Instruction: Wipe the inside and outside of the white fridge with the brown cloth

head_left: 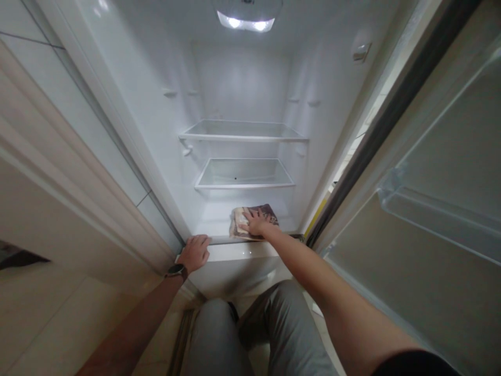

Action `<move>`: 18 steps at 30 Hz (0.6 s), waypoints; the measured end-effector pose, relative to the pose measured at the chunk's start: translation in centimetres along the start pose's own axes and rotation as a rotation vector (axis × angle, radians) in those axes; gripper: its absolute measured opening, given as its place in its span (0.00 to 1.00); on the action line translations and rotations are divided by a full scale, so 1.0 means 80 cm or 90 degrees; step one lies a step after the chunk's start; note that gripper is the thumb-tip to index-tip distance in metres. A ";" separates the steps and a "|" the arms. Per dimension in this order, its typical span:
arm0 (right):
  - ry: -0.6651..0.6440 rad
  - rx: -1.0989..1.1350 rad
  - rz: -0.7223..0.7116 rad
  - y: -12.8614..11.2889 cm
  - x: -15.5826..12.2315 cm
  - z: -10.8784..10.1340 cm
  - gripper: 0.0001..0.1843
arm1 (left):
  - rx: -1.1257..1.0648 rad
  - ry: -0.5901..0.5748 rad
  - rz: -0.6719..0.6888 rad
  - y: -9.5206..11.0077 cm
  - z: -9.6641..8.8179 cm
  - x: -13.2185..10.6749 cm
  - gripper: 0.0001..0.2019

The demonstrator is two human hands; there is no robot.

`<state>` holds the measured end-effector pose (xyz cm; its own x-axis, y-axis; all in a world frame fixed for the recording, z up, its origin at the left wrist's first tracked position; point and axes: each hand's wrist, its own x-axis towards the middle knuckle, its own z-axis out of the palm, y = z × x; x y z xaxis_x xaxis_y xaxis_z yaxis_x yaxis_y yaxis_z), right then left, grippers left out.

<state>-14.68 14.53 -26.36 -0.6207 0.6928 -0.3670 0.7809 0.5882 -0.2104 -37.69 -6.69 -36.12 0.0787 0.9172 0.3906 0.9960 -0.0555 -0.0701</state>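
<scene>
I face an open, lit fridge with white walls. My right hand [255, 221] lies flat, fingers spread, on a brown and cream cloth [270, 212] on the lowest shelf [213, 222] near its front edge. My left hand [194, 252], with a dark watch at the wrist, curls its fingers over the front left edge of that shelf. Nothing else shows in either hand.
Two glass shelves, the upper shelf [242, 130] and the middle shelf [245, 173], sit higher in the fridge. The open fridge door [442, 219] with its clear bins stands at the right. A tiled wall [58, 156] runs along the left. My grey-trousered knees [242, 334] are below.
</scene>
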 end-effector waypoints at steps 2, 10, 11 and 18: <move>-0.008 0.010 0.082 0.038 -0.012 -0.008 0.44 | -0.018 0.024 -0.021 -0.001 0.003 -0.001 0.21; -0.020 0.014 0.182 0.071 -0.021 -0.015 0.44 | -0.077 0.059 -0.001 0.003 -0.006 0.003 0.35; -0.024 0.014 0.182 0.070 -0.017 -0.015 0.45 | -0.080 0.058 0.003 0.003 -0.007 0.003 0.36; -0.008 -0.015 0.154 0.077 0.024 -0.020 0.46 | -0.101 0.046 0.003 -0.002 -0.002 0.002 0.39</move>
<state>-11.15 20.19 -26.89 -0.4152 0.8097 -0.4148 0.9046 0.4157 -0.0940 -37.85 -6.57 -35.89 0.0810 0.8865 0.4556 0.9894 -0.1267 0.0707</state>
